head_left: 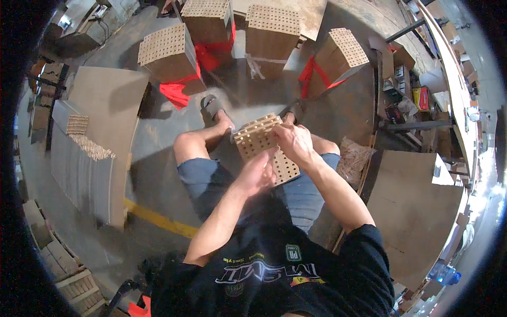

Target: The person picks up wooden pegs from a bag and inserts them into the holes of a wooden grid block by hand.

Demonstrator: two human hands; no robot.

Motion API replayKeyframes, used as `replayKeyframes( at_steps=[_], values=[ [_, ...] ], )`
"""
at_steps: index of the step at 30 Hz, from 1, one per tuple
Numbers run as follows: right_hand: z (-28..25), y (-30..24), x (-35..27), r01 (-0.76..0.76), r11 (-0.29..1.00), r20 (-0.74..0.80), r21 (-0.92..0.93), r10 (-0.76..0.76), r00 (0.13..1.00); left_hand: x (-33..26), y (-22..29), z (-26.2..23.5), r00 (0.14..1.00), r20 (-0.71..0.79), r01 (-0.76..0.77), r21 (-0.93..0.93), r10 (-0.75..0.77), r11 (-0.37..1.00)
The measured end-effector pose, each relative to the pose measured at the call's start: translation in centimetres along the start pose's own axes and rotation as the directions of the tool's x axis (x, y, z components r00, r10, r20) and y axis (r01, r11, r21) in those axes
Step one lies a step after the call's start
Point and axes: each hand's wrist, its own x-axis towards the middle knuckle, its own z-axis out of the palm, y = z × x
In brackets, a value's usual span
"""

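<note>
A light wooden block (pixel 285 168) with rows of drilled holes rests across my thighs. Along its far end, short pale wooden pegs (pixel 257 126) show in several holes. My right hand (pixel 294 142) is over the block's far right part, fingers bent and pinched together at the surface; what sits between the fingertips is hidden. Closer to me, my left hand (pixel 257 173) lies over the block's left side with curled fingers, slightly blurred, and I cannot make out what it holds. Dark holes lie uncovered between the hands and near the block's front edge.
Drilled block stacks stand beyond my feet: a left stack (pixel 168 53), a middle stack (pixel 272 39) and a right stack (pixel 340 58), some with red strips. A bag of pegs (pixel 355 164) lies by my right knee. Stacked panels (pixel 87 174) are at left, a brown board (pixel 414 211) at right.
</note>
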Motion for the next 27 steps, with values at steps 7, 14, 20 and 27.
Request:
replayKeyframes(
  at_steps=[7, 14, 20, 27],
  values=[
    [-3.4, -2.6, -4.6, -0.324, 0.621, 0.265, 0.714, 0.188, 0.946, -0.5, 0.4, 0.5, 0.999, -0.045, 0.027, 0.082, -0.023, 0.996],
    [-3.1, -3.5, -5.7, -0.518, 0.378, 0.469, 0.767, 0.221, 0.855, 0.7, 0.0, 0.4, 0.997, -0.074, 0.033, 0.238, -0.016, 0.971],
    [-1.1, -1.7, -4.1, -0.344, 0.524, 0.18, 0.779, 0.339, 0.923, 0.2, 0.4, 0.3, 0.957, -0.289, 0.008, 0.137, 0.033, 0.991],
    [-2.3, -2.9, -1.1, -0.217, 0.798, 0.049, 0.562, 0.23, 0.972, -0.3, 0.4, -0.8, 0.951, -0.305, -0.027, 0.071, 0.048, 0.997]
  ],
)
